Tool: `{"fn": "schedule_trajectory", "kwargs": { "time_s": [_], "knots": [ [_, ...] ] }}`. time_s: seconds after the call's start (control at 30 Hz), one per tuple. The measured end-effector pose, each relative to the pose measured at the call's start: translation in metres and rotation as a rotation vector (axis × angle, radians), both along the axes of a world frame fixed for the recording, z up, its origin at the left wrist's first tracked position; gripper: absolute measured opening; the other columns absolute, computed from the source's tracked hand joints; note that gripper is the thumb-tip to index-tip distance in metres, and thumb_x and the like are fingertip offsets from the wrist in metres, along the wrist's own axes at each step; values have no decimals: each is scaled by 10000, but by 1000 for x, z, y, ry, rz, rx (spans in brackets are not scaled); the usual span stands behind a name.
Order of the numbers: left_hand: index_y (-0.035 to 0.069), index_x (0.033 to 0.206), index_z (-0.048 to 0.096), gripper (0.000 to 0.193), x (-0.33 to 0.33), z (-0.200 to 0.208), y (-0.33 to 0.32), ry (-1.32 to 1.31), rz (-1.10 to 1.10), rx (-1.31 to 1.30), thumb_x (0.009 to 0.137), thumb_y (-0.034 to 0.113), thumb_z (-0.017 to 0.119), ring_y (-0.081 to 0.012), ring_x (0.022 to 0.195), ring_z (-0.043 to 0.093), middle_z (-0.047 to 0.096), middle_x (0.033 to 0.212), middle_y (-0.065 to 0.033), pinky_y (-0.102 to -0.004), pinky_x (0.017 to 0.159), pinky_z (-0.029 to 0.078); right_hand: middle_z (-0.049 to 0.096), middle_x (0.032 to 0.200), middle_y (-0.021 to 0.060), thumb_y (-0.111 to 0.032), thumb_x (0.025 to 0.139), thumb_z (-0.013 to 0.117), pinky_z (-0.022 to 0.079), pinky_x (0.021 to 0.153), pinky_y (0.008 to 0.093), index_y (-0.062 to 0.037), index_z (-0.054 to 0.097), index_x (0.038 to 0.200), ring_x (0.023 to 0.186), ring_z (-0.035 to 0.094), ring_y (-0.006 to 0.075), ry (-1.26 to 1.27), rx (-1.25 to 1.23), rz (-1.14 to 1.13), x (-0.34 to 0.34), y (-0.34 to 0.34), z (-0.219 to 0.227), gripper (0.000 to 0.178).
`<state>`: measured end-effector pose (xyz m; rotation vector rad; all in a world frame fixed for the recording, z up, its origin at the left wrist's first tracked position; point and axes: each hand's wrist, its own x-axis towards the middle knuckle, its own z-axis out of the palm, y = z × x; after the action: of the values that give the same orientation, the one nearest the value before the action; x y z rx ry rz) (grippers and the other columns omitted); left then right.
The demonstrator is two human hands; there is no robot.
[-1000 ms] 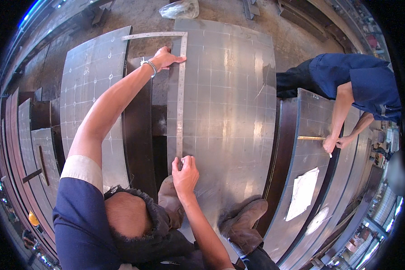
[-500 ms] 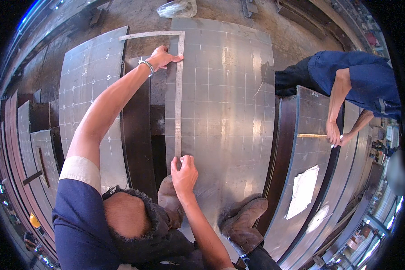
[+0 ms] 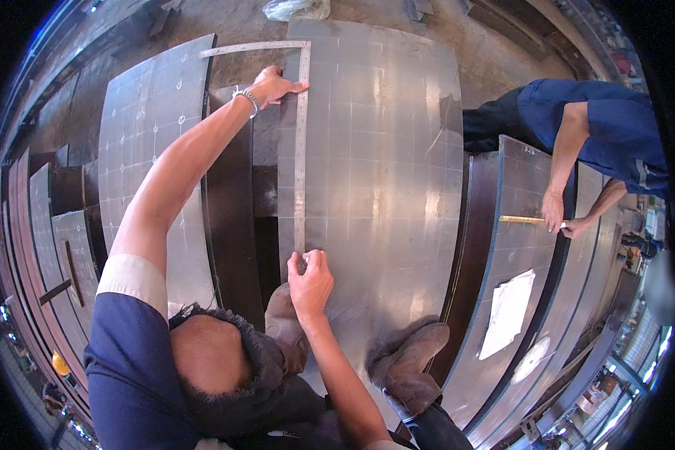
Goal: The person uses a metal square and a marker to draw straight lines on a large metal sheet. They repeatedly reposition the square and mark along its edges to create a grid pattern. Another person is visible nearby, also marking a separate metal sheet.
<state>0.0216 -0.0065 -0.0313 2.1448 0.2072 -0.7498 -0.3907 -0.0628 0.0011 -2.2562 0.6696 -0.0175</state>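
A metal framing square [image 3: 301, 157] lies along the left edge of a steel plate [image 3: 397, 247] marked with a grid of thin pale lines. Its short leg reaches left across a gap to a second marked plate [image 3: 146, 172]. My left hand [image 3: 274, 87], with a chain bracelet at the wrist, grips the long leg near the corner, thumb on top and fingers over the plate's edge. At the near end of that leg, my right hand [image 3: 312, 286] is closed in a pinch. Whatever is between its fingers is too small to name.
My boots [image 3: 409, 364] rest on the gridded plate. On the right, a co-worker's hands [image 3: 555, 214] are at a yellow tape measure [image 3: 521, 219] across another plate. White paper sheets [image 3: 507, 313] lie nearer me. A clear plastic bag [image 3: 296, 9] sits beyond the far edge.
The view has shifted slightly. My hands keep their places on the square, right fingers still pinched. The co-worker's hands have shifted a little at the tape measure.
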Motion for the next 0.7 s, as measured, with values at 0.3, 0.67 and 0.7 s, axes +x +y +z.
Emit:
{"fn": "schedule_trajectory", "kwargs": {
  "time_s": [0.3, 0.67, 0.7],
  "knots": [
    [-65, 1530, 331, 1217, 3, 0, 3, 13, -39, -8, 665, 544, 933, -304, 1313, 553, 509, 1471, -209, -418, 986, 553, 606, 884, 153, -199, 906, 731, 524, 648, 490, -35, 535, 893, 768, 647, 395, -16, 2, -16, -1, 1, 0, 256],
    [-86, 1488, 390, 1132, 0, 2, 2, -10, -8, -13, 678, 475, 947, -284, 1259, 596, 545, 1422, -213, -382, 952, 574, 622, 900, 153, -222, 907, 736, 533, 658, 483, -35, 552, 928, 781, 655, 388, 9, 5, -25, -3, 0, -1, 263],
    [-85, 1488, 392, 1130, 0, 0, 1, -11, -5, -19, 678, 477, 946, -284, 1261, 595, 546, 1422, -213, -383, 954, 573, 623, 901, 153, -225, 907, 736, 534, 658, 483, -35, 554, 931, 782, 656, 387, 14, 7, -25, -3, 0, -1, 265]
  ]
}}
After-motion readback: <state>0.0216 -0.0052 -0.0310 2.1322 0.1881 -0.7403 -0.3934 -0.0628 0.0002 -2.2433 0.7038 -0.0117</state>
